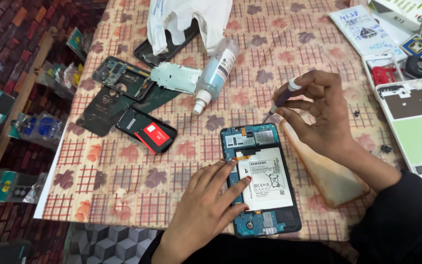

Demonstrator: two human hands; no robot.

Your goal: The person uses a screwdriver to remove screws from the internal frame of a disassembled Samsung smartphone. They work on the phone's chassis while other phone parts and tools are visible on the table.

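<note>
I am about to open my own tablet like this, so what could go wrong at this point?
The thin screwdriver in the right hand could slip off the top corner onto the opened tablet's blue circuit board. The left hand presses beside the white battery. Small black screws lying loose could get lost.

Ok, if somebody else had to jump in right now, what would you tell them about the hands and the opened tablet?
Left hand: flat, fingers pressing on the white battery and left edge of the opened tablet, steadying it.
Right hand: pinching a small screwdriver, tip at the tablet's top right corner.
Done: back cover is off, circuit boards and battery exposed.
Left: battery and boards are in place; I cannot tell which screws are out.
Nearby: spray bottle, opened phone parts upper left, clear case beside the tablet, all on the patterned tablecloth.
</note>
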